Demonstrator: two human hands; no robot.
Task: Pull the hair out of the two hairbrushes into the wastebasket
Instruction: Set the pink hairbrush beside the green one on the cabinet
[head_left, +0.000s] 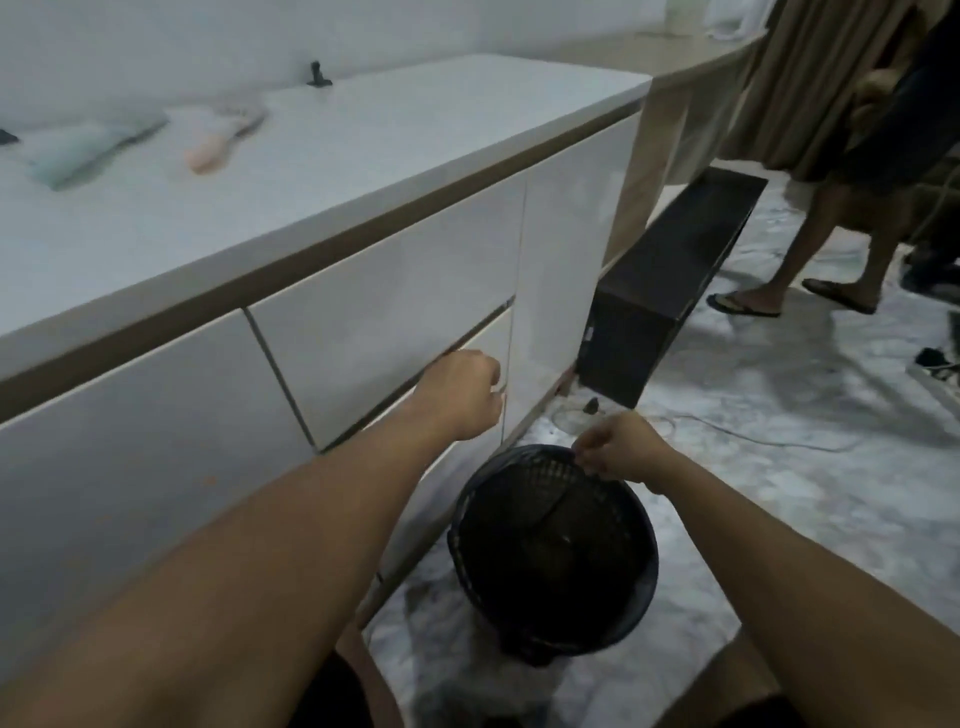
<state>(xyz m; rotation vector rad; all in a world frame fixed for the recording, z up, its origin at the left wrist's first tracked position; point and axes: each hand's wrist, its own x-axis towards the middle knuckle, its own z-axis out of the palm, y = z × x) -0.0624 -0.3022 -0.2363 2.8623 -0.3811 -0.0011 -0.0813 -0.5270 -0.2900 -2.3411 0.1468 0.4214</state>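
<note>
Right hand (618, 449) pinches the far rim of the wastebasket (556, 551), fingers curled on the mesh edge. Left hand (460, 392) is up and left of it, loosely fisted against the cabinet drawer front (384, 332); cannot tell if it grips anything.

Risk: a one-point pinch on a light basket could tip or swing it if dragged, spilling whatever dark stuff lies inside. It sits just beside the cabinet base below the left hand, so it may also snag there.

Both hairbrushes are well away from either hand, up on the table (363, 150): a pink one (213, 150) and a blurred bluish one (83, 150), untouched.

Beyond the right hand: a white cable (737, 431) on the floor, a dark box (670, 291), another person's legs (810, 244) further off. The cable could catch the basket.
</note>
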